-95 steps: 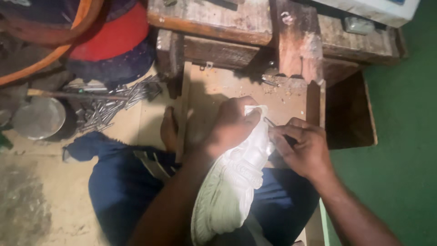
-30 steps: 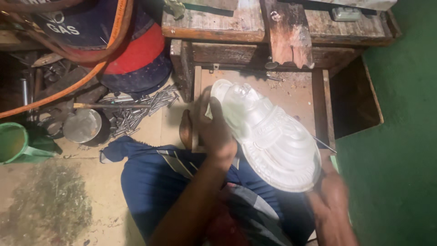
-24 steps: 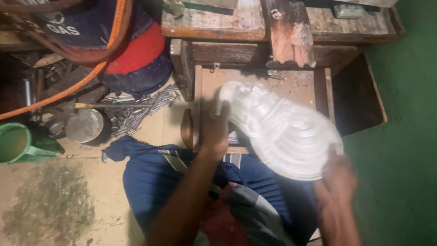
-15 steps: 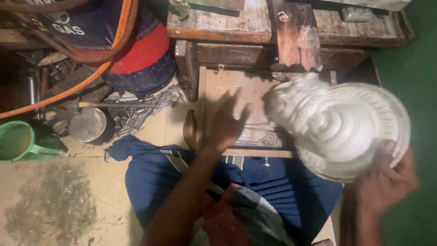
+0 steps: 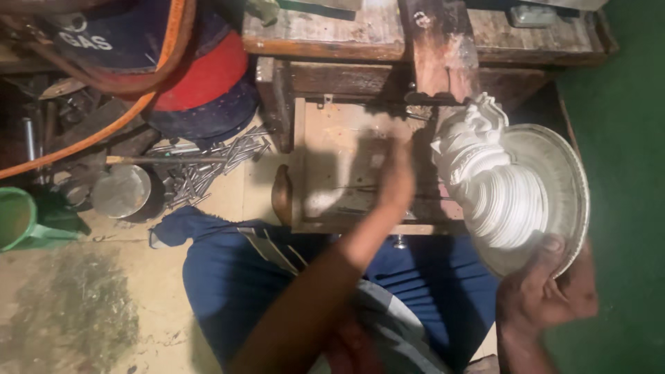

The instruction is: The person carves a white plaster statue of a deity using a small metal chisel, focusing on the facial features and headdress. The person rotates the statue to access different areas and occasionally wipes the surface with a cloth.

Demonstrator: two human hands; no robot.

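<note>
Head view, right hand (image 5: 547, 294): fingers grasping the near rim of the white carving (image 5: 512, 197), thumb on its edge.
Head view, carving: a white ridged piece with a round base, held in the air at the right, just beside the right end of the small wooden desk (image 5: 325, 149) and above the lap.
Head view, left hand (image 5: 395, 176): blurred, over the desk top, fingers released and holding nothing.
Head view, surroundings: metal rods (image 5: 208, 166) lie on the floor at the left, with a round tin (image 5: 121, 192) just beside them.
Doing it well: one-handed rim grip looks thin; the free hand under the base would likely steady it.
</note>
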